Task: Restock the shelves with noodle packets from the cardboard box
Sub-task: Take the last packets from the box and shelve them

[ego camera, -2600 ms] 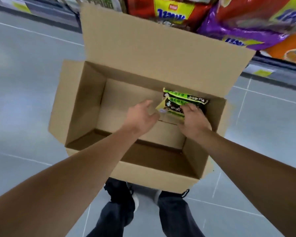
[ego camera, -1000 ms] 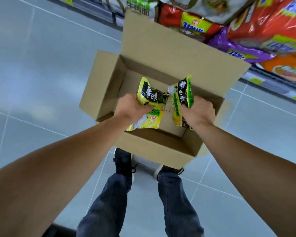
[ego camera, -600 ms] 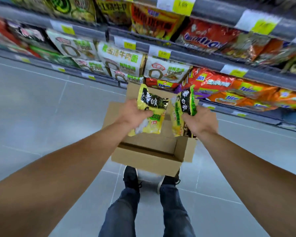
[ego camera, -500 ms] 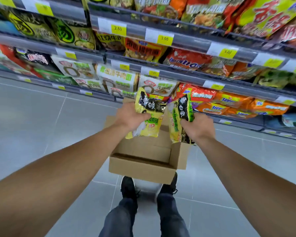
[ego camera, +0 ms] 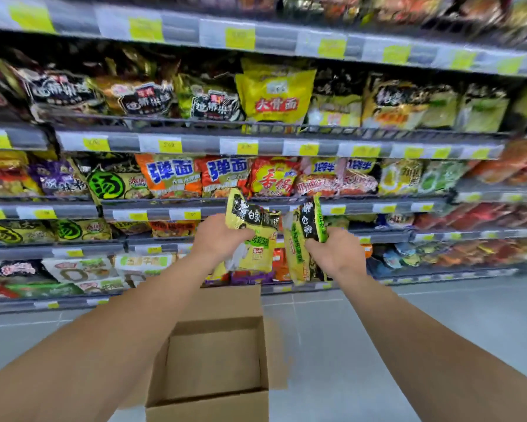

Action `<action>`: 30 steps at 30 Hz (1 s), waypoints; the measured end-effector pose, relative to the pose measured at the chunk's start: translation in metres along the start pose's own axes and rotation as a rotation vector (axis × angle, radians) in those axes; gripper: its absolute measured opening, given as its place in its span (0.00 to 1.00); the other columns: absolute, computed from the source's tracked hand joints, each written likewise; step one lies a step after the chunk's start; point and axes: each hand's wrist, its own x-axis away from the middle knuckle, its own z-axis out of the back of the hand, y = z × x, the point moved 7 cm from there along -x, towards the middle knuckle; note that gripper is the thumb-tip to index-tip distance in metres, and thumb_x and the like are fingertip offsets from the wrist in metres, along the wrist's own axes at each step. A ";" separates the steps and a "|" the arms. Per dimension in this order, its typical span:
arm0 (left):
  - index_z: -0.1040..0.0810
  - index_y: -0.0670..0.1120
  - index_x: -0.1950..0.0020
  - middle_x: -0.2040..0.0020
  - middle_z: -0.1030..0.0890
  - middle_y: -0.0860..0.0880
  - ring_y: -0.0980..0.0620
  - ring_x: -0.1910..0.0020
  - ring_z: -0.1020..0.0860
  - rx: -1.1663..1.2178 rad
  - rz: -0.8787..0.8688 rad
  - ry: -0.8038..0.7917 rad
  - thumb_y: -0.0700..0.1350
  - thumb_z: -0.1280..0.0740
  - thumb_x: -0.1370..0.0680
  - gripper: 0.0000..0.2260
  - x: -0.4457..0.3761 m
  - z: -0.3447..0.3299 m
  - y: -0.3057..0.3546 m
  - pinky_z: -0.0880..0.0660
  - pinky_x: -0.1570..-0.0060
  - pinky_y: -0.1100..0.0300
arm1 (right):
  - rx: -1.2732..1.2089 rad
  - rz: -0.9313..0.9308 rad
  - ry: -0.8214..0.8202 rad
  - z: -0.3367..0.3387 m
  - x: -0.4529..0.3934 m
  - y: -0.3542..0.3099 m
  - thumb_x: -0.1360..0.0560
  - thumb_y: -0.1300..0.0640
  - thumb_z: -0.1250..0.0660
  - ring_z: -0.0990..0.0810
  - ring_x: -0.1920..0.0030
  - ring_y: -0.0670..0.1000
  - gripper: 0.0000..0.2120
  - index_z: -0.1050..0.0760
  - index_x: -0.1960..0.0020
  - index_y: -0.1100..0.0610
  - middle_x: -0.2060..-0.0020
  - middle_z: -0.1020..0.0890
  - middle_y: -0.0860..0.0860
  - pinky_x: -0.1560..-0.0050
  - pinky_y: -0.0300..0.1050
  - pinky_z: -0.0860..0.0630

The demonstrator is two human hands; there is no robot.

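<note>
My left hand (ego camera: 218,240) grips a yellow noodle packet with black lettering (ego camera: 253,236), held upright in front of the shelves. My right hand (ego camera: 336,254) grips a second yellow-and-green noodle packet (ego camera: 304,236), turned edge-on beside the first. Both packets hang at the height of the lower shelves (ego camera: 256,146). The open cardboard box (ego camera: 213,400) stands on the floor below my arms, and the part of its inside that I see holds nothing.
Several shelf rows packed with coloured noodle bags fill the view, each rail carrying yellow price tags (ego camera: 169,145). A large yellow bag (ego camera: 275,92) sits on the upper row. Grey tiled floor (ego camera: 408,324) lies to the right of the box.
Both hands have risen with their packets from the box to shelf height. My view has tilted up from the floor to the shelves.
</note>
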 end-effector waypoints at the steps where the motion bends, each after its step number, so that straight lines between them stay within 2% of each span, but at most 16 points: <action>1: 0.27 0.42 0.64 0.70 0.26 0.47 0.48 0.70 0.26 0.006 -0.020 0.007 0.51 0.27 0.29 0.15 0.001 -0.005 0.021 0.32 0.66 0.56 | -0.004 -0.005 0.026 0.019 -0.004 0.008 0.29 0.47 0.34 0.23 0.67 0.52 0.12 0.25 0.61 0.56 0.67 0.20 0.53 0.70 0.42 0.27; 4: 0.29 0.45 0.64 0.69 0.27 0.48 0.48 0.68 0.25 0.012 -0.088 0.043 0.53 0.27 0.28 0.16 0.004 -0.030 0.093 0.32 0.66 0.56 | -0.043 0.006 0.088 0.083 -0.020 0.039 0.29 0.45 0.34 0.22 0.67 0.54 0.15 0.23 0.57 0.58 0.64 0.19 0.55 0.67 0.47 0.21; 6: 0.24 0.42 0.61 0.68 0.23 0.46 0.45 0.65 0.22 0.007 -0.124 0.064 0.56 0.27 0.30 0.17 0.003 -0.046 0.131 0.31 0.67 0.56 | -0.048 0.032 0.110 0.118 -0.030 0.057 0.28 0.45 0.34 0.22 0.67 0.54 0.17 0.22 0.50 0.59 0.64 0.18 0.56 0.68 0.49 0.20; 8: 0.20 0.40 0.48 0.62 0.19 0.45 0.45 0.59 0.20 0.030 -0.167 0.098 0.58 0.28 0.30 0.22 0.008 -0.068 0.173 0.27 0.61 0.53 | -0.063 0.060 0.156 0.159 -0.040 0.082 0.26 0.45 0.35 0.20 0.66 0.54 0.24 0.26 0.36 0.59 0.64 0.18 0.56 0.70 0.48 0.22; 10: 0.24 0.41 0.37 0.54 0.19 0.44 0.44 0.52 0.21 0.066 -0.168 0.128 0.58 0.28 0.28 0.27 0.013 -0.086 0.207 0.26 0.54 0.53 | -0.070 0.076 0.173 0.190 -0.049 0.102 0.25 0.46 0.35 0.20 0.65 0.54 0.29 0.32 0.29 0.59 0.66 0.19 0.55 0.70 0.45 0.23; 11: 0.25 0.42 0.37 0.52 0.19 0.43 0.42 0.49 0.21 0.080 -0.181 0.132 0.57 0.28 0.27 0.26 0.017 -0.100 0.230 0.26 0.51 0.52 | -0.078 0.077 0.189 0.212 -0.055 0.117 0.25 0.46 0.35 0.20 0.67 0.54 0.30 0.33 0.28 0.58 0.68 0.20 0.54 0.71 0.43 0.25; 12: 0.24 0.42 0.41 0.54 0.19 0.42 0.41 0.50 0.21 0.095 -0.196 0.124 0.55 0.28 0.27 0.21 0.021 -0.112 0.248 0.25 0.51 0.49 | -0.098 0.080 0.201 0.229 -0.058 0.128 0.26 0.46 0.35 0.21 0.68 0.53 0.29 0.32 0.28 0.57 0.70 0.21 0.53 0.72 0.42 0.27; 14: 0.23 0.44 0.52 0.64 0.23 0.46 0.42 0.58 0.21 0.111 -0.241 0.133 0.54 0.27 0.27 0.15 0.026 -0.133 0.285 0.26 0.57 0.48 | -0.127 0.098 0.258 0.265 -0.067 0.151 0.27 0.47 0.35 0.22 0.68 0.52 0.23 0.25 0.36 0.59 0.70 0.21 0.52 0.71 0.42 0.28; 15: 0.27 0.48 0.59 0.65 0.25 0.49 0.45 0.61 0.22 0.110 -0.249 0.138 0.54 0.27 0.27 0.12 0.027 -0.142 0.301 0.27 0.57 0.49 | -0.132 0.103 0.282 0.280 -0.072 0.160 0.27 0.48 0.35 0.23 0.69 0.51 0.21 0.23 0.40 0.59 0.70 0.22 0.52 0.72 0.42 0.28; 17: 0.40 0.54 0.66 0.67 0.31 0.53 0.51 0.66 0.27 0.116 -0.277 0.133 0.52 0.28 0.26 0.21 0.032 -0.157 0.333 0.30 0.57 0.54 | -0.156 0.106 0.314 0.306 -0.082 0.175 0.27 0.48 0.34 0.25 0.71 0.52 0.20 0.21 0.43 0.61 0.74 0.24 0.51 0.72 0.41 0.30; 19: 0.45 0.53 0.67 0.68 0.34 0.53 0.54 0.69 0.31 0.131 -0.321 0.132 0.50 0.28 0.25 0.25 0.031 -0.179 0.368 0.33 0.59 0.56 | -0.161 0.100 0.345 0.335 -0.096 0.193 0.27 0.49 0.33 0.28 0.73 0.52 0.18 0.20 0.46 0.62 0.76 0.27 0.51 0.73 0.42 0.31; 22: 0.40 0.50 0.68 0.70 0.34 0.51 0.53 0.71 0.33 0.150 -0.353 0.137 0.51 0.26 0.27 0.23 0.017 -0.198 0.394 0.35 0.67 0.58 | -0.137 0.103 0.367 0.359 -0.116 0.209 0.28 0.46 0.35 0.24 0.71 0.52 0.16 0.20 0.50 0.58 0.73 0.23 0.51 0.72 0.45 0.26; 25: 0.33 0.48 0.66 0.69 0.28 0.47 0.48 0.69 0.27 0.132 -0.376 0.134 0.53 0.26 0.27 0.18 -0.002 -0.217 0.423 0.32 0.66 0.56 | -0.109 0.112 0.393 0.384 -0.140 0.223 0.27 0.46 0.35 0.22 0.68 0.53 0.17 0.23 0.46 0.58 0.68 0.20 0.52 0.73 0.42 0.32; 28: 0.34 0.51 0.67 0.69 0.26 0.49 0.46 0.66 0.24 0.107 -0.413 0.134 0.51 0.27 0.26 0.17 -0.025 -0.239 0.453 0.29 0.63 0.56 | -0.070 0.145 0.418 0.410 -0.172 0.230 0.26 0.47 0.35 0.21 0.66 0.54 0.15 0.23 0.45 0.56 0.68 0.20 0.51 0.71 0.43 0.29; 30: 0.32 0.52 0.65 0.69 0.24 0.49 0.45 0.65 0.22 0.128 -0.433 0.126 0.50 0.27 0.26 0.15 -0.044 -0.250 0.468 0.27 0.59 0.54 | -0.004 0.180 0.449 0.424 -0.194 0.230 0.25 0.49 0.35 0.20 0.63 0.55 0.14 0.23 0.42 0.54 0.67 0.21 0.49 0.68 0.44 0.28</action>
